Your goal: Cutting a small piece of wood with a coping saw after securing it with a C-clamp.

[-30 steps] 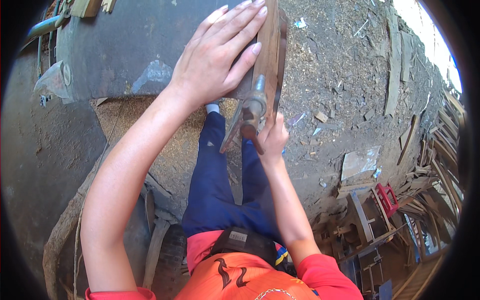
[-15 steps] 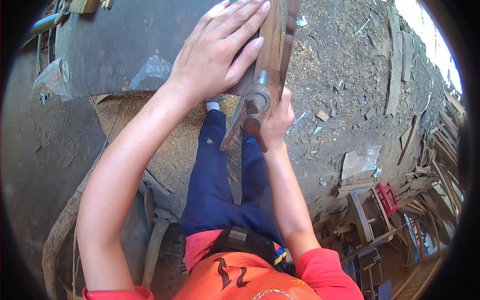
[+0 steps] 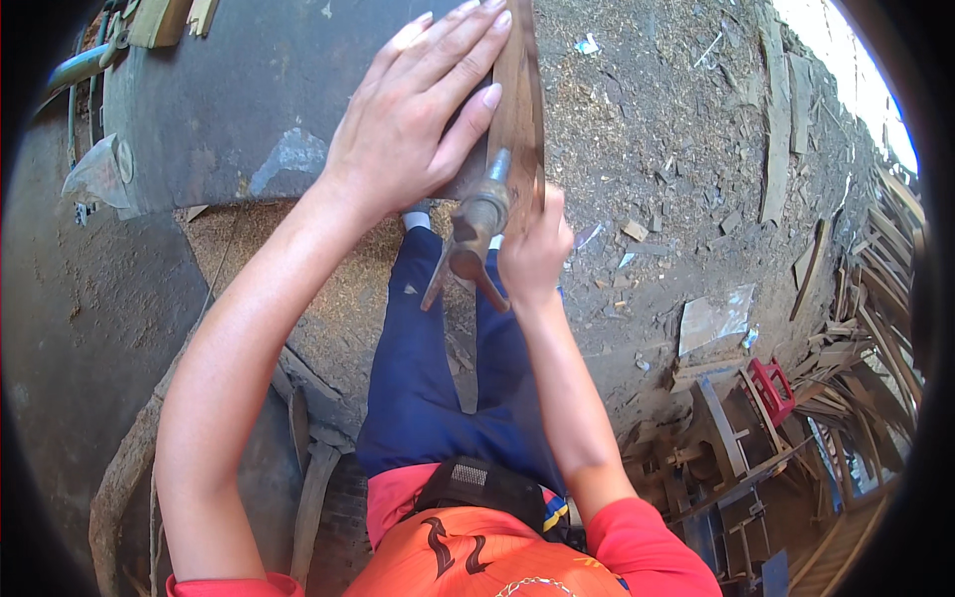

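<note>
My left hand (image 3: 413, 114) lies flat, fingers stretched out, across the edge of a dark worktop (image 3: 249, 80) and a narrow wooden bar (image 3: 513, 99). A thin dark strip (image 3: 538, 119) runs along the bar's right side. At the bar's near end sits a rusty metal screw fitting (image 3: 477, 224) with a thick threaded bolt and two prongs pointing back toward me. Just right of that fitting, my right hand (image 3: 532, 249) is closed with its thumb up, close against the bar's near end. What its fingers wrap round is hidden.
Wood blocks (image 3: 159, 20) lie on the worktop's far left, and a plastic bag (image 3: 97, 171) hangs at its left corner. Wood chips and scraps cover the floor. A red plastic stool (image 3: 771, 388) and piled wood strips (image 3: 880, 338) stand at the right.
The bar, the dark strip and the screw fitting have shifted left in the view, and both hands went left with them. The strip now appears closer against the bar.
</note>
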